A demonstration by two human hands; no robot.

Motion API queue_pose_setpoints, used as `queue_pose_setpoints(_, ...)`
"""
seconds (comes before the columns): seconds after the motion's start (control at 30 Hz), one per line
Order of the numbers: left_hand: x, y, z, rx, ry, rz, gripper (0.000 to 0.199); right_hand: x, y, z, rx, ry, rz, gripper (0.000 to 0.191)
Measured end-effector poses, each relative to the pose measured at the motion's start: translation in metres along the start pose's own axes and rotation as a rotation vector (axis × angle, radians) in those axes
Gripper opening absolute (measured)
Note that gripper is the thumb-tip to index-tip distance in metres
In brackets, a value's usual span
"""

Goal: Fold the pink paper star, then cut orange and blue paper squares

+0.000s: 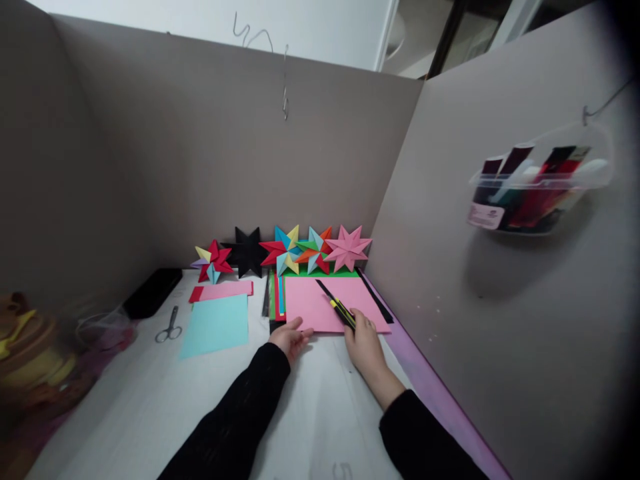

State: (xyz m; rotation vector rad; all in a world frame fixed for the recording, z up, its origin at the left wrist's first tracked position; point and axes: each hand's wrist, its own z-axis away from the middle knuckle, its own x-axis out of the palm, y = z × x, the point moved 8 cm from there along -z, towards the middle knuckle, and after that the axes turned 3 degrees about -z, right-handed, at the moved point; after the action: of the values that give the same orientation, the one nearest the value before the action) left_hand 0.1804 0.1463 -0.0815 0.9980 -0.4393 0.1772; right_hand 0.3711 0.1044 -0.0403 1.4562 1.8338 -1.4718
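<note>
The right hand [363, 343] is gripping a black-and-yellow cutter [340, 309] over a pink sheet [304, 299]
The plain, flat sheet is lying atop a coloured stack [277, 303] on the counter [210, 403], before the paper stars [347, 249]; the cutter is slanting from the curled right hand, while the left hand [289, 341] is resting half-open at the near left corner, whether pinching it I cannot tell

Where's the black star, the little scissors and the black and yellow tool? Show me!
Black star [247, 252]: head view, on its middle.
Little scissors [171, 326]: head view, near where the blades meet the handles.
Black and yellow tool [341, 311]: head view, on its handle.
</note>
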Motion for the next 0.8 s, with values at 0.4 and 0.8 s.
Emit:
queue_pose_setpoints(0.4,0.001,-0.002,-0.003,0.013,-0.052,0.08,0.035,-0.104,0.081,0.079,0.247,0.033,0.227,0.039)
queue_pose_setpoints(0.8,-0.001,-0.023,-0.008,0.074,0.039,-0.197,0.017,-0.09,0.061,0.093,0.535,0.107,-1.162,0.05)
